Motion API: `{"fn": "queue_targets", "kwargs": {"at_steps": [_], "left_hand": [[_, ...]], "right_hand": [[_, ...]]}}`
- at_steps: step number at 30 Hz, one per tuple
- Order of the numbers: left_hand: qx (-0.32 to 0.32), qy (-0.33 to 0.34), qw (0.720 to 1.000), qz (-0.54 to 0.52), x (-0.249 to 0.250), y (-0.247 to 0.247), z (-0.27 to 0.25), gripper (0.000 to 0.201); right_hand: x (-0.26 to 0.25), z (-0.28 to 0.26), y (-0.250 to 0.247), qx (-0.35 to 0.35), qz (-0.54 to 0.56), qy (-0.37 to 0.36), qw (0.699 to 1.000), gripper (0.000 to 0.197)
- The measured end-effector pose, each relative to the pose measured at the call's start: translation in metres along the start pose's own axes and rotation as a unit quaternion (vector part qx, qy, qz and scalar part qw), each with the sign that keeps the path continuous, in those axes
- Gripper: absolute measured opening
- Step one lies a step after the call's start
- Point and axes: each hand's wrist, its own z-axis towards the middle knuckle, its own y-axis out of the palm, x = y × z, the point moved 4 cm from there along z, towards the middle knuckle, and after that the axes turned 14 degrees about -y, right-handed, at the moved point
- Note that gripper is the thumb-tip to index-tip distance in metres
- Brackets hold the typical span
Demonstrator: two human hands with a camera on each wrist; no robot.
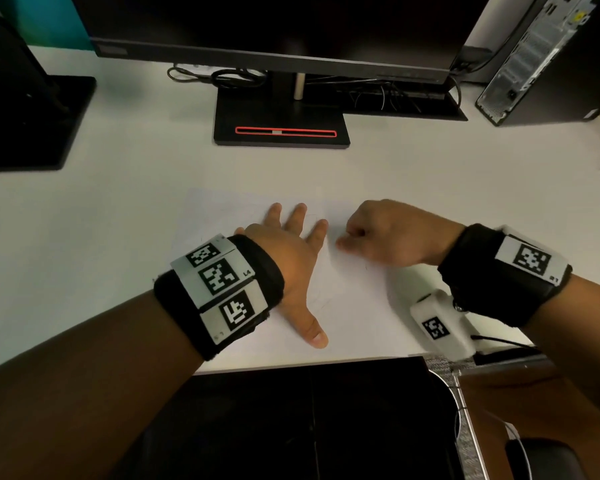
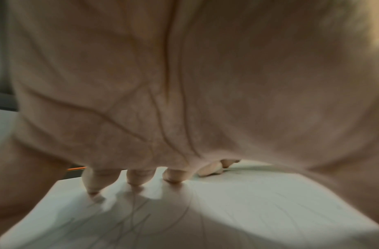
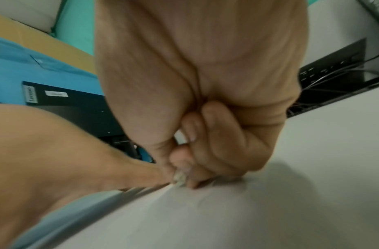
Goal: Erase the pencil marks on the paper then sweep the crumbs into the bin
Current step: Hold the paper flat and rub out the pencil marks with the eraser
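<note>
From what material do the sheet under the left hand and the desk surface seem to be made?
The sheet: thin matte paper, probably; faint pencil lines show and it lies flat under the left hand. The desk: smooth white laminate or similar, judging by its even, slightly glossy surface; I cannot tell exactly.

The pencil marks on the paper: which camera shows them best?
The left wrist view: grey pencil marks cross the paper just below the left hand's fingertips. The head view shows only faint traces beside the left hand. In the right wrist view they are barely discernible.
</note>
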Motion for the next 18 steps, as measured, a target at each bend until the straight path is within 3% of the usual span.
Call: {"fn": "queue_targets", "kwargs": {"at_steps": [3, 7, 12, 16, 18], "left_hand": [[0.000, 0.003, 1.000, 0.000, -0.001, 0.000, 0.002, 0.165], [0.001, 0.005, 1.000, -0.001, 0.000, 0.000, 0.000, 0.163], [0.001, 0.006, 1.000, -0.004, -0.001, 0.000, 0.000, 0.164], [-0.001, 0.005, 1.000, -0.001, 0.000, 0.000, 0.000, 0.163], [-0.001, 0.005, 1.000, -0.002, -0.001, 0.000, -0.001, 0.163]], "right_hand": [[-0.003, 0.001, 0.005, -0.035, 0.024, -0.014, 0.999, 0.047], [0.009, 0.003, -0.008, 0.041, 0.007, 0.034, 0.999, 0.049], [-0.003, 0.003, 0.006, -0.034, 0.036, -0.014, 0.999, 0.048], [0.014, 0.007, -0.009, 0.049, 0.011, 0.038, 0.998, 0.047], [0.005, 0.007, -0.004, 0.031, -0.007, 0.008, 0.999, 0.048]]}}
